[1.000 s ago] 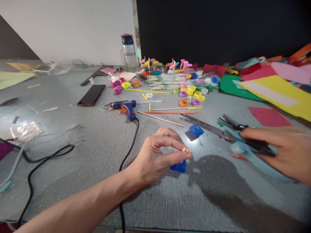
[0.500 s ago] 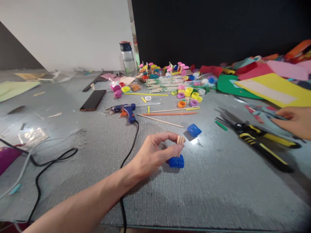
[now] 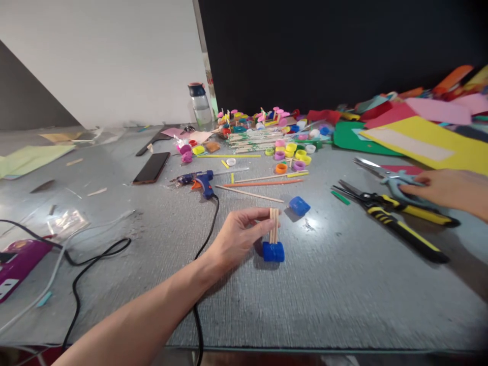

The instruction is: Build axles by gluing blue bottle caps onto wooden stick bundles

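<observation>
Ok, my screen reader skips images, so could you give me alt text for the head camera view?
The left hand holds short wooden sticks upright on a blue bottle cap on a grey table. The right hand rests on light blue scissors beside yellow-handled cutters; a glue gun lies behind.

Gray table: glue gun at 12 o'clock w/ black cord, phone at 11, pliers at 2, colored paper at 1, blue cap mid.

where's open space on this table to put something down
Bare grey table along the near edge, in front of the blue cap under the left hand, and left of the black cord. Crowded at the back around the loose caps and paper sheets.
</observation>
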